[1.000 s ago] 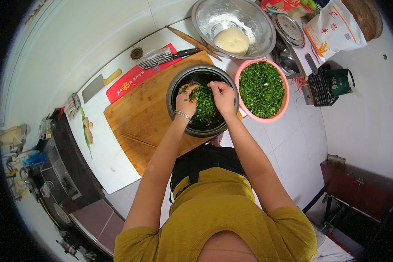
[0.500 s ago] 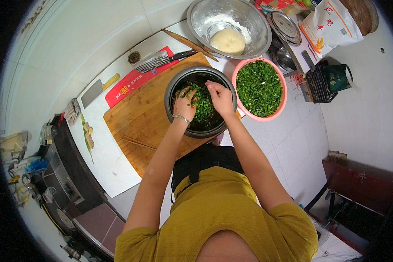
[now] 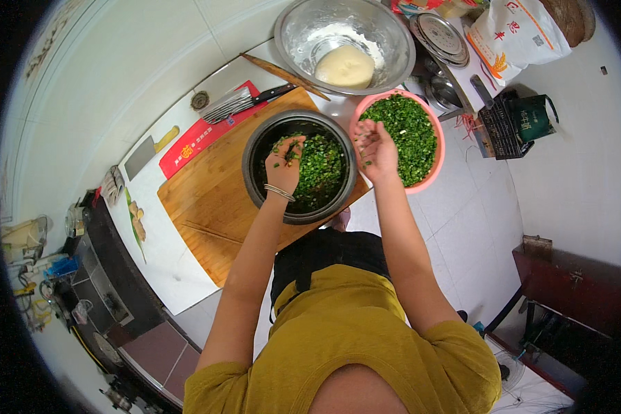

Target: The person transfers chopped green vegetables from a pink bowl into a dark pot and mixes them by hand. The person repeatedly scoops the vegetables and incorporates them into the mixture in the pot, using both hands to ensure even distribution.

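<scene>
A dark round pot (image 3: pixel 253 200) holds finely chopped greens (image 3: pixel 319 165) that look like chives, over a darker mix. My left hand (image 3: pixel 287 167), with bangles at the wrist, is inside the pot's left side; its fingers are bent and apart, with green bits stuck to them. To the right, my right hand (image 3: pixel 381 153) hovers between the pot and a pink basin (image 3: pixel 435 178), over the basin's near-left rim. Its palm is turned up and its fingers are loosely curled, with green scraps on the skin and nothing gripped. More chopped chives (image 3: pixel 407 138) fill the basin.
The pot stands on a wooden cutting board (image 3: pixel 207 200). Behind lie a rolling pin (image 3: pixel 283 74), a black-handled knife (image 3: pixel 255 100) and a cleaver (image 3: pixel 145 155). A steel bowl (image 3: pixel 290 34) holds dough (image 3: pixel 345 67). Ginger (image 3: pixel 136 222) and chopsticks (image 3: pixel 212 232) lie at left.
My right hand has left the pot, moving right to the pink basin's rim and turning palm up. My left hand stays in the pot, its fingers more bent. The whole view has shifted slightly.
</scene>
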Demonstrator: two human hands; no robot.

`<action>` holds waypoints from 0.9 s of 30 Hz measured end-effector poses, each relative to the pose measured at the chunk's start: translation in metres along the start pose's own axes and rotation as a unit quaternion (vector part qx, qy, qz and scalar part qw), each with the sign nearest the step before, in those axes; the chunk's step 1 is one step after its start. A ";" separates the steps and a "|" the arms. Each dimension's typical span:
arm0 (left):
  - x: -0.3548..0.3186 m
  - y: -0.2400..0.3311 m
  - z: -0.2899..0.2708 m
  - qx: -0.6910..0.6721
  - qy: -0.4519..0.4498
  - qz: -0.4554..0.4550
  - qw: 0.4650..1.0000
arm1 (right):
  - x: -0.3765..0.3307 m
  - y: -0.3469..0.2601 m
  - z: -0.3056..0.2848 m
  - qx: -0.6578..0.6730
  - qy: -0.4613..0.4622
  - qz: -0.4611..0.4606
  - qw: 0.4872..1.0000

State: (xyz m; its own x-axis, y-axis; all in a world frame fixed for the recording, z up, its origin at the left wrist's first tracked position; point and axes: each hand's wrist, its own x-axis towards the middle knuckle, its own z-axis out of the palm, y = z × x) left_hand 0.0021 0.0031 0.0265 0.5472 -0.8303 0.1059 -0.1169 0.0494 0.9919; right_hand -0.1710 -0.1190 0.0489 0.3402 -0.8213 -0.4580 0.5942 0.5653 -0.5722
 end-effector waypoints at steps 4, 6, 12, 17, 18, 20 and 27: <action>0.016 0.039 0.067 0.020 -0.024 -0.006 0.999 | 0.009 -0.063 -0.039 -0.096 0.082 -0.150 0.981; 0.020 0.047 0.105 -0.001 -0.046 0.009 0.999 | 0.021 -0.083 -0.074 -0.199 0.122 -0.211 0.949; 0.025 -0.025 0.209 0.133 -0.085 -0.047 0.986 | 0.043 -0.102 -0.131 -0.448 0.178 -0.283 0.829; 0.024 -0.060 0.244 0.330 -0.062 -0.052 0.940 | 0.066 -0.091 -0.166 -0.498 0.169 -0.310 0.792; 0.024 -0.069 0.249 0.338 -0.002 0.017 0.941 | 0.066 -0.089 -0.164 -0.504 0.166 -0.313 0.788; 0.024 -0.082 0.258 0.284 0.024 -0.003 0.959 | 0.068 -0.083 -0.164 -0.443 0.140 -0.312 0.829; 0.034 -0.074 0.285 0.150 0.071 0.009 0.986 | 0.080 -0.073 -0.160 -0.262 0.067 -0.237 0.933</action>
State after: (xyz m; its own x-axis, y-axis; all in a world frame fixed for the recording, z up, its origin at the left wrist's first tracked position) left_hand -0.2071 -0.1865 -0.0629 0.6500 -0.7442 0.1539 -0.3564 -0.1197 0.9266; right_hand -0.3038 -0.2134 -0.0549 0.0148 -0.9913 -0.1304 0.2046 0.1307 -0.9701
